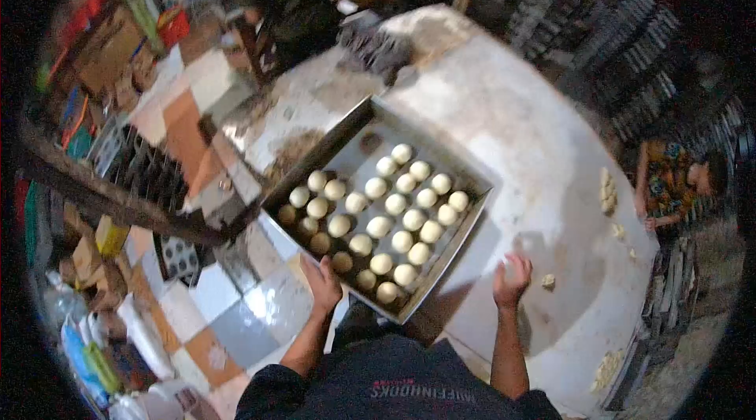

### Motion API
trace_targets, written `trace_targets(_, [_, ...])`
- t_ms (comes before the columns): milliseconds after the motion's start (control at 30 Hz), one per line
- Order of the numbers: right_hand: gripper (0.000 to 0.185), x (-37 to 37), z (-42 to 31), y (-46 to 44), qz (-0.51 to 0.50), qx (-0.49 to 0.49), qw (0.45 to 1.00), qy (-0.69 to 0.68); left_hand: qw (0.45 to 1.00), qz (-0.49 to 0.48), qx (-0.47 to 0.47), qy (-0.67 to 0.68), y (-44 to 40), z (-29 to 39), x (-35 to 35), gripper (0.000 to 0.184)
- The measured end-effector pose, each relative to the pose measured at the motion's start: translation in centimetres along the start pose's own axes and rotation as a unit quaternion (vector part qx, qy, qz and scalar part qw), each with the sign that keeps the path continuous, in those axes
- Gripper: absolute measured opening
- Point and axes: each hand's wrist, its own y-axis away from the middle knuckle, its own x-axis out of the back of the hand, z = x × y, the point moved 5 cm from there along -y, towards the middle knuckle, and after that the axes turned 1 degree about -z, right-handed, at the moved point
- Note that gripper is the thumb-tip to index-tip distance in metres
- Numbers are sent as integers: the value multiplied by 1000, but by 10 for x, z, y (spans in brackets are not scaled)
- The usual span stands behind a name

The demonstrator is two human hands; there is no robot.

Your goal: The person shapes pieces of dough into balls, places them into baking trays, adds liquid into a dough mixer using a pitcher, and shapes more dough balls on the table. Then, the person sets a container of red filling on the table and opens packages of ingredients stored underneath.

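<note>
A square metal tray (437,282) with several round pale dough balls (395,203) lies tilted in view at the centre, over the near left edge of the pale worktable (520,136). At the tray's lower left side is my left hand (321,284), its fingers at the rim and partly hidden there. My right hand (513,280) is apart from the tray, to its right above the table, with fingers spread and nothing in them. A small dough piece (548,281) rests on the table just right of that hand.
Dough pieces (608,191) lie along the table's right edge, where another person (676,183) is. A grey cloth (376,50) sits at the far end, near a person in dark clothes (287,2). A wooden beam (134,203) crosses the left side above a tiled floor (185,314).
</note>
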Motion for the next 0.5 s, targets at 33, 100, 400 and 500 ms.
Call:
trace_targets(33, [19, 26, 29, 18, 29, -40, 998, 25, 992, 35, -99, 68, 4, -37, -24, 63])
trace_targets(100, [12, 64, 66, 50, 70, -131, 988, 32, 977, 99, -109, 157, -16, -30, -27, 61])
trace_targets(400, [19, -11, -17, 109, -110, -1, 977, -183, 998, 20, 62, -24, 38, -25, 79, 45])
trace_targets(500, [20, -22, -110, 134, -188, 51, 943, -269, 990, -20, 130, -54, 123, -93, 109, 45])
